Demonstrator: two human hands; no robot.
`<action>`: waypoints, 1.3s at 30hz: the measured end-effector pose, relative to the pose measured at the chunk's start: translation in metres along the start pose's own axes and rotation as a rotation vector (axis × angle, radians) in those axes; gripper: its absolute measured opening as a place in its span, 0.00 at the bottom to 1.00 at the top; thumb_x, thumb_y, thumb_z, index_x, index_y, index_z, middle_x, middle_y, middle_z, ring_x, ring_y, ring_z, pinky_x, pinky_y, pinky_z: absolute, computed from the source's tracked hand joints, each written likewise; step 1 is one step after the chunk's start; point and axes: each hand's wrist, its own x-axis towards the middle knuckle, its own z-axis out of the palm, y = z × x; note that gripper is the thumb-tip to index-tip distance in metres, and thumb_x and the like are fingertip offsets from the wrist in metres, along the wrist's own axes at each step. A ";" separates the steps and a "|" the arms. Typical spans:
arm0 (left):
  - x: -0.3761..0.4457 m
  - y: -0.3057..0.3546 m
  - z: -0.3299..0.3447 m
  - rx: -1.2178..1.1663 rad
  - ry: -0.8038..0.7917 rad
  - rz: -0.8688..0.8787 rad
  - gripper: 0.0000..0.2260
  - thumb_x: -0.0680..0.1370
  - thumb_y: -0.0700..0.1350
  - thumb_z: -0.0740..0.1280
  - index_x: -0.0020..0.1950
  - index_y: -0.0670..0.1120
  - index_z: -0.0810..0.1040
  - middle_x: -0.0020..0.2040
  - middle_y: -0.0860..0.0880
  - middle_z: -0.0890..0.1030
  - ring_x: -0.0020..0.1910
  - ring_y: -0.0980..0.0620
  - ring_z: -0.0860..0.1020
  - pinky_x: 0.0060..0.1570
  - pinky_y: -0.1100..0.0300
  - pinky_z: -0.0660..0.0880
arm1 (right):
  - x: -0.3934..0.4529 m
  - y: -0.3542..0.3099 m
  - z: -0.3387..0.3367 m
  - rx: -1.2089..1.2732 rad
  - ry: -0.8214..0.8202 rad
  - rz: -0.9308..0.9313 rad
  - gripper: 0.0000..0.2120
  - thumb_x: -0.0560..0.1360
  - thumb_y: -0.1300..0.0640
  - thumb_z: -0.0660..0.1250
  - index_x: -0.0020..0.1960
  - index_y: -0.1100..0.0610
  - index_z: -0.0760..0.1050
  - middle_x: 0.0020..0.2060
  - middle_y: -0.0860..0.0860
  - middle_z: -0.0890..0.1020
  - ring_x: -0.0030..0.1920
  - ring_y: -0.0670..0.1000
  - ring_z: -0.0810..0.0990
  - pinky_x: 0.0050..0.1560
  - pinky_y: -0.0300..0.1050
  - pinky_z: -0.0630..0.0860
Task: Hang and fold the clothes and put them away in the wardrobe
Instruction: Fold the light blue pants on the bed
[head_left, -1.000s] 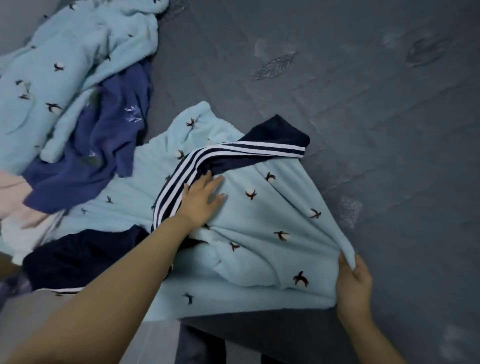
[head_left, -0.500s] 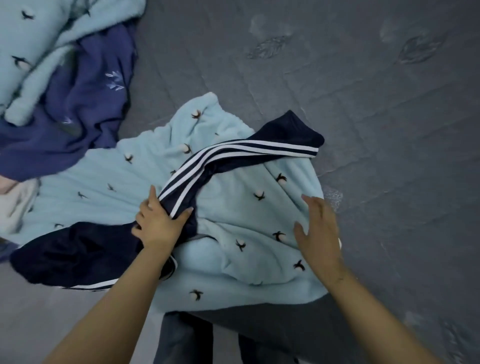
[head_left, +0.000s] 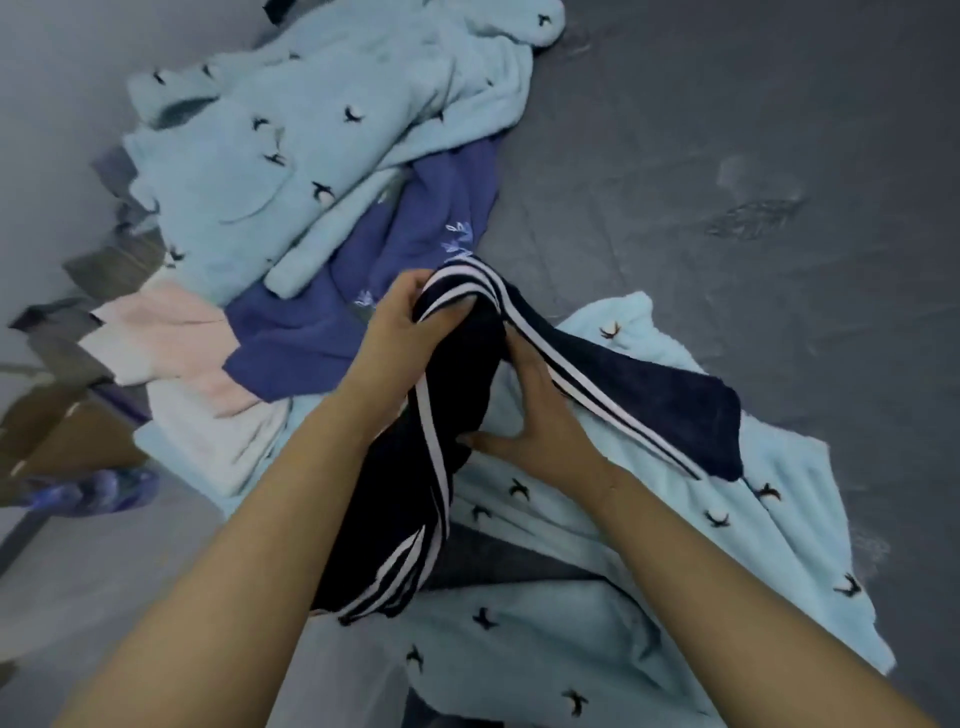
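Observation:
A dark navy garment with white side stripes (head_left: 649, 395) is lifted off a light blue fleece piece with small bird prints (head_left: 675, 561) spread on the grey bed. My left hand (head_left: 400, 327) grips its bunched top, with the fingers curled over the striped edge. Just to the right and lower, my right hand (head_left: 535, 421) holds the same navy cloth, fingers tucked under the stripe. One part of the garment hangs down between my forearms; the other trails right across the fleece.
A second light blue bird-print fleece (head_left: 311, 140) lies heaped at the upper left, over a purple-blue garment (head_left: 374, 291) and a pale pink one (head_left: 171, 338). Grey quilted bedding (head_left: 753, 156) spreads to the right. A blue slipper (head_left: 98, 488) sits on the floor at left.
Both hands left the light blue fleece and took hold of the navy striped garment, raising and bunching it. The view shifted, showing more of the clothes pile.

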 end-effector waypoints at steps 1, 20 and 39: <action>0.020 0.018 -0.016 -0.011 0.013 0.048 0.08 0.78 0.43 0.69 0.56 0.46 0.75 0.52 0.47 0.82 0.52 0.51 0.80 0.55 0.55 0.77 | 0.021 -0.015 0.005 0.037 0.020 -0.012 0.52 0.69 0.52 0.77 0.79 0.51 0.44 0.78 0.46 0.55 0.76 0.41 0.55 0.75 0.36 0.54; 0.071 -0.083 0.016 0.462 -0.360 0.050 0.21 0.81 0.45 0.65 0.74 0.44 0.68 0.77 0.44 0.60 0.76 0.49 0.59 0.68 0.69 0.54 | 0.034 0.040 -0.010 -0.024 0.415 0.401 0.21 0.79 0.64 0.64 0.71 0.57 0.69 0.71 0.52 0.68 0.70 0.46 0.65 0.67 0.32 0.58; 0.083 -0.098 0.250 0.525 -0.216 -0.291 0.36 0.76 0.64 0.64 0.75 0.40 0.63 0.73 0.40 0.67 0.70 0.41 0.68 0.70 0.52 0.63 | -0.158 0.213 -0.187 0.226 0.808 0.826 0.23 0.76 0.49 0.70 0.66 0.58 0.70 0.56 0.49 0.74 0.55 0.48 0.73 0.54 0.40 0.69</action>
